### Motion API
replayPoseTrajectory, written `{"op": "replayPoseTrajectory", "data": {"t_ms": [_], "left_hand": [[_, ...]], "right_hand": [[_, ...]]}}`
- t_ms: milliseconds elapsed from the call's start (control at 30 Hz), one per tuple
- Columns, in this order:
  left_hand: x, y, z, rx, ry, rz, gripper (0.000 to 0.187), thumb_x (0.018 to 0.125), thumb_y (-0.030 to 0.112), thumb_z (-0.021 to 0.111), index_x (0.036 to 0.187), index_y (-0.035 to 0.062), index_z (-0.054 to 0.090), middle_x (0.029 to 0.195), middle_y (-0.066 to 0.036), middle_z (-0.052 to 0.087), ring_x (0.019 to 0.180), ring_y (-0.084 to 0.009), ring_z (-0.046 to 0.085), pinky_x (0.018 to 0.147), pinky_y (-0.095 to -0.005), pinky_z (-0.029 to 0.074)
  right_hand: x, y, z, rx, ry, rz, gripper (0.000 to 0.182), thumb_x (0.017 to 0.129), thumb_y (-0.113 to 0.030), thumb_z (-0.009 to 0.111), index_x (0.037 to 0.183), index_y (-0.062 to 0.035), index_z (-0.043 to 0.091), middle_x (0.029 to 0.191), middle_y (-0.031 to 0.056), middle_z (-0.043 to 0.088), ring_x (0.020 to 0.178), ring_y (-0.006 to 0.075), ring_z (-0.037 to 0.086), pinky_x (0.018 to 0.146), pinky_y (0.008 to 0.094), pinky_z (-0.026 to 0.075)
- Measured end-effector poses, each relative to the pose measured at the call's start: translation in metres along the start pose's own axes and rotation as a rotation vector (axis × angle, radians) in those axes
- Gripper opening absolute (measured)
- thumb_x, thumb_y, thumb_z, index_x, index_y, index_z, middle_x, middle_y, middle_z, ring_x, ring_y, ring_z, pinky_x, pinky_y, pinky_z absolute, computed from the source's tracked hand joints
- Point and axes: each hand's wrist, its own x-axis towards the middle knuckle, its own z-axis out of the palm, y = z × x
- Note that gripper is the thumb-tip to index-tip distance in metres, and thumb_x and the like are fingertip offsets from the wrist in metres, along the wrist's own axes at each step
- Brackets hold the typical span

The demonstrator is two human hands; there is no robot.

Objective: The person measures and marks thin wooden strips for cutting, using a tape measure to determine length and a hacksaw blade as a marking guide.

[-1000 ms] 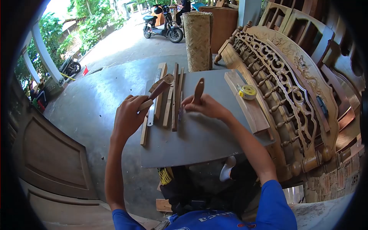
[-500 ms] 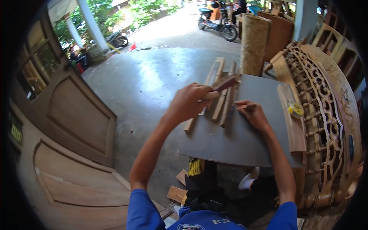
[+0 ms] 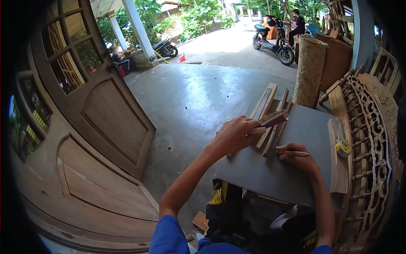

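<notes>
My left hand (image 3: pixel 236 134) is closed around a short pale wooden piece (image 3: pixel 256 131) and a reddish-brown strip (image 3: pixel 274 121), which sticks out past the fingers over the grey tabletop (image 3: pixel 258 173). Beneath and beyond it lie several narrow wooden strips (image 3: pixel 270 142), side by side. My right hand (image 3: pixel 302 158) pinches a thin, pencil-like wooden stick (image 3: pixel 296 153) low over the tabletop, close to the near ends of those strips.
A yellow tape measure (image 3: pixel 343 148) rests on a thick wooden board (image 3: pixel 338 173) along the table's right edge. Carved, spindled woodwork (image 3: pixel 368 139) stands beyond it. Wooden doors (image 3: pixel 114 122) lean at my left. A rolled woven mat (image 3: pixel 311 72), an electric scooter (image 3: pixel 275 44) and seated people are farther off.
My view has tilted up and swung left, so the scene sits lower and farther right. My right hand has turned, and its stick now shows plainly. My left hand keeps its grip.
</notes>
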Motion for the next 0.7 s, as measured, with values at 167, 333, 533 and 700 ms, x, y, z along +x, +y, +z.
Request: {"op": "replayPoseTrajectory", "data": {"t_ms": [167,333,533,700], "left_hand": [[-0.013,-0.005,0.009,-0.008,0.094,0.04,0.023,0.073,0.012,0.061,0.094,0.0038,0.062,0.083,-0.013,0.063,0.081,-0.0298,0.059,0.072,-0.0382,0.046],[-0.018,0.001,0.009,-0.108,0.076,-0.026,0.019,0.075,0.009,0.06,0.092,0.0005,0.063,0.081,-0.016,0.063,0.075,-0.0296,0.058,0.069,-0.0369,0.045],[-0.02,-0.003,0.005,-0.169,0.079,-0.031,0.019,0.075,0.007,0.061,0.092,-0.0017,0.061,0.077,-0.017,0.061,0.071,-0.0291,0.057,0.067,-0.0353,0.044],[-0.024,-0.005,0.015,-0.202,0.082,-0.054,0.019,0.075,0.008,0.062,0.092,-0.0022,0.061,0.077,-0.017,0.061,0.07,-0.0285,0.058,0.066,-0.0352,0.044]], "right_hand": [[-0.021,-0.018,0.003,-0.126,-0.228,-0.052,0.023,0.076,-0.009,0.067,0.097,-0.001,0.062,0.099,0.0072,0.063,0.092,0.0134,0.059,0.081,0.026,0.047],[-0.004,-0.018,-0.019,0.019,0.296,-0.122,0.022,0.079,-0.009,0.064,0.099,0.0005,0.063,0.094,0.0086,0.065,0.089,0.0136,0.06,0.08,0.0262,0.048],[-0.002,0.016,-0.014,-0.201,0.313,-0.228,0.017,0.079,-0.012,0.065,0.094,-0.0031,0.066,0.091,0.0105,0.067,0.081,0.0093,0.061,0.071,0.0247,0.048],[-0.045,-0.002,0.012,-0.144,0.191,-0.155,0.019,0.078,-0.01,0.065,0.095,-0.0029,0.066,0.092,0.0082,0.066,0.084,0.0133,0.061,0.078,0.0257,0.048]]}}
